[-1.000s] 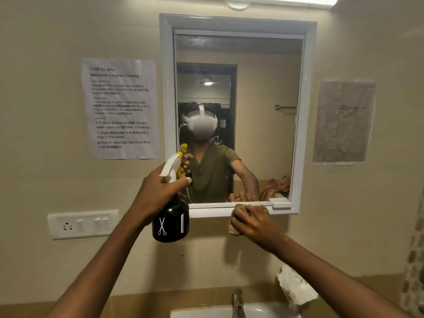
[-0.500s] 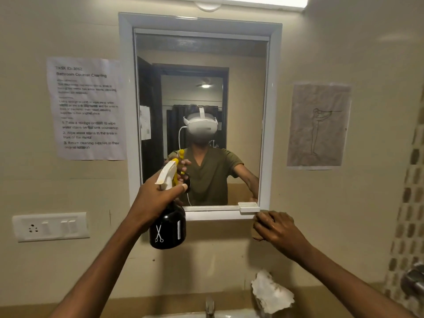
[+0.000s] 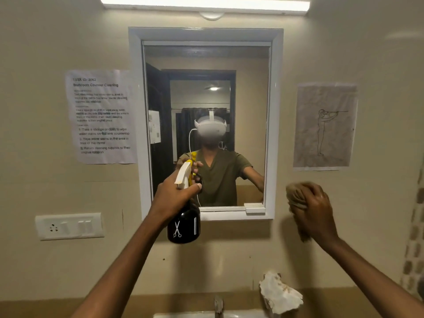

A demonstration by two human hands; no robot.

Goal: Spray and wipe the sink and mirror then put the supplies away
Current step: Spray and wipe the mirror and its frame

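A white-framed mirror hangs on the beige wall ahead of me. My left hand grips a black spray bottle with a white and yellow trigger head, held upright in front of the mirror's lower left part, nozzle facing the glass. My right hand holds a bunched brown cloth against the wall, to the right of the mirror's lower corner. Only the back rim of the white sink and the top of its tap show at the bottom edge.
A printed task sheet is taped left of the mirror, a line drawing right of it. A white switch plate sits low on the left wall. A crumpled white object rests beside the tap. A light bar glows above.
My right hand with the cloth has slid off the mirror's bottom frame, rightward onto the wall and a little up. The spray bottle stays raised at the mirror's lower left.
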